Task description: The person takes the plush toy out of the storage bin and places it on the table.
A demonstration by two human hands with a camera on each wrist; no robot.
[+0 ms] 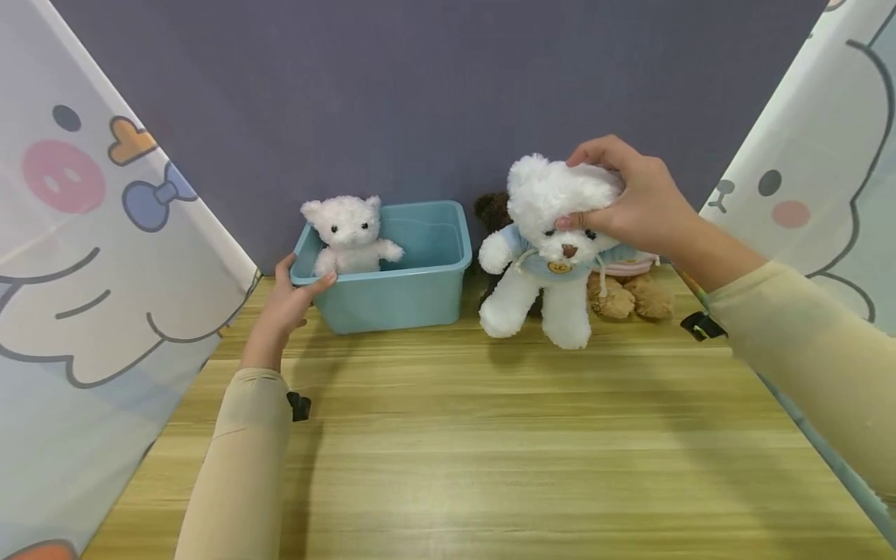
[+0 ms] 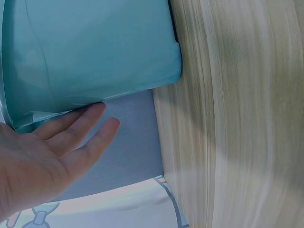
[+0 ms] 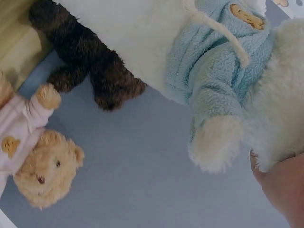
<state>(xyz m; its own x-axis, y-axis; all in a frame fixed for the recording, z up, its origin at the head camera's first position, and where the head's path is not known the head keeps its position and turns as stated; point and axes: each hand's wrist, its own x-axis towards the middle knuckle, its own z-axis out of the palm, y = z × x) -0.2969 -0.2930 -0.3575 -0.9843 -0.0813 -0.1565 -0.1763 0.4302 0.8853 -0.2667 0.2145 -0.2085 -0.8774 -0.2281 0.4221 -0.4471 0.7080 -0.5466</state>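
Gripping the white teddy bear [image 1: 535, 190] by its head, the right hand [image 1: 633, 194] had its thumb near one eye and fingers over the top. Body and legs hung below the palm, feet seemingly just off the wooden tabletop [image 1: 490, 443]. I'd guess it was light, squishy and hard to break, and its fuzzy blue hoodie [image 3: 209, 85] probably wasn't slippery. Head hold looked fine, though the chest would've been my pick, since the legs could swing.

Over to the left, the left hand [image 1: 283, 303] held a corner of the blue plastic bin [image 1: 392, 299], thumb at the front rim, fingers against the outside. A small white plush [image 1: 346, 225] sat inside near that hand, leaving room toward the right hand. That raised rim could catch dangling feet, imo. Tight spot behind the bear: dark brown plush [image 3: 85, 52], tan teddy [image 3: 47, 166] below the right hand, grey backdrop [image 1: 420, 93] beyond. Loads of tabletop on the near side, though.
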